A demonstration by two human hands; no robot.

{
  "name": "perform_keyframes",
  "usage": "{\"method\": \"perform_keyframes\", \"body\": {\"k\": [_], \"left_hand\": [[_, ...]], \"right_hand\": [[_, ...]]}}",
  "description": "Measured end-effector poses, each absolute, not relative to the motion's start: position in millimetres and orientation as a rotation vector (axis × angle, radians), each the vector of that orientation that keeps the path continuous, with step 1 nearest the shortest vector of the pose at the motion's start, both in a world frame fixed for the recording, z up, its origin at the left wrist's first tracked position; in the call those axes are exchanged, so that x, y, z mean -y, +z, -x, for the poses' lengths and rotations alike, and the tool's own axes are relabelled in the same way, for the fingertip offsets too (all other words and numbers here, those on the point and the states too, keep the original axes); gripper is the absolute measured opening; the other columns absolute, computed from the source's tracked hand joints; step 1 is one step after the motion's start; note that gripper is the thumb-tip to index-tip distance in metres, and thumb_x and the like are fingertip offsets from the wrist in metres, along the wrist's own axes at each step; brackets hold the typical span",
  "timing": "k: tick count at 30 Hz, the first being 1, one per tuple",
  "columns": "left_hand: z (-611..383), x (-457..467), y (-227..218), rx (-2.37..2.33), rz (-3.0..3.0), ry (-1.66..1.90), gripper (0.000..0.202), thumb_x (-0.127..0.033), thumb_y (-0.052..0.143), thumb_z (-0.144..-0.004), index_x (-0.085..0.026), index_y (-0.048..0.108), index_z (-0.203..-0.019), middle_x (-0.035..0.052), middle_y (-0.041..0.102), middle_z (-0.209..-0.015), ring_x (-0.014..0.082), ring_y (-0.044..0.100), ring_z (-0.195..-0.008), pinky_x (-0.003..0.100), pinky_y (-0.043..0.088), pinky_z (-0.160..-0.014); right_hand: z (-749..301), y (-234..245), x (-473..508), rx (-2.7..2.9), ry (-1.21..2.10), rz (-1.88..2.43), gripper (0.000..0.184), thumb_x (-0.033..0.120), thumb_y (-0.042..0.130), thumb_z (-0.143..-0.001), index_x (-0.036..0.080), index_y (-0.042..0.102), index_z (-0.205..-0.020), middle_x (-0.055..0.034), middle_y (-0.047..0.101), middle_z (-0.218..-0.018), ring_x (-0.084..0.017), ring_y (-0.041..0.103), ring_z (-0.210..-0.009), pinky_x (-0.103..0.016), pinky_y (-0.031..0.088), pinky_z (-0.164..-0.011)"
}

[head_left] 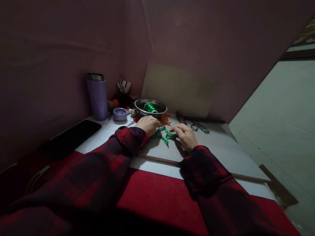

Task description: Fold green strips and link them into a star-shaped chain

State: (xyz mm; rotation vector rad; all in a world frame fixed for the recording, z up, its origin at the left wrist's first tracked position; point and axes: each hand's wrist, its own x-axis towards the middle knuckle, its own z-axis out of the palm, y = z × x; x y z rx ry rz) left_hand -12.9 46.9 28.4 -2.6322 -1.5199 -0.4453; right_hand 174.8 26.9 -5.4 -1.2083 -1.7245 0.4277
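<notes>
A green star-shaped frame (166,138) with pointed arms sits low over the white board (222,154), between my two hands. My left hand (148,124) is closed on the frame's left side, its fingertips partly hidden behind the hand. On the opposite side, my right hand (186,136) pinches a green arm of the frame between thumb and fingers. Just beyond stands a metal bowl (137,109) with a spool of shiny green thread (150,108) inside. An orange piece (166,119) lies beside the bowl, close to the frame.
A purple tumbler (97,97) stands at the left, near a small purple cup (120,114) and a black flat object (74,137). At the back right lie a hammer-like dark tool (181,117) and grey metal pieces (201,128). Red cloth (161,196) covers the front.
</notes>
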Motion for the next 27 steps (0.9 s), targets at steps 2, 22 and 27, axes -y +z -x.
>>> {"method": "perform_keyframes", "body": {"k": [2,22,27], "left_hand": [[13.1,-46.8,28.1,1.509,2.639,-0.45,0.041,-0.011,0.046,-0.076,-0.028,0.07,-0.104,0.0062,0.069,-0.103,0.0215,0.061,-0.1,0.029,0.046,-0.086],[12.9,-44.6,30.2,1.534,2.63,-0.436,0.04,-0.013,0.046,-0.078,-0.027,0.069,-0.107,0.0054,0.068,-0.109,0.0206,0.06,-0.105,0.028,0.045,-0.091],[13.1,-43.4,30.8,1.52,2.623,-0.418,0.04,-0.013,0.045,-0.078,-0.027,0.07,-0.106,0.0054,0.068,-0.108,0.0212,0.06,-0.104,0.029,0.046,-0.089]], "right_hand": [[-172.7,-5.9,-24.7,1.805,0.272,1.159,0.034,0.034,0.044,-0.082,0.018,0.07,-0.067,-0.0055,0.062,-0.085,-0.018,0.058,-0.084,-0.034,0.043,-0.083],[-169.9,-1.6,-15.2,1.948,0.026,1.231,0.045,0.028,0.035,-0.09,0.021,0.073,-0.066,-0.0075,0.067,-0.085,-0.021,0.052,-0.092,-0.033,0.042,-0.086],[-170.4,-2.7,-16.2,1.955,-0.007,1.224,0.047,0.03,0.033,-0.091,0.021,0.073,-0.067,-0.007,0.068,-0.086,-0.021,0.052,-0.093,-0.032,0.041,-0.086]]}}
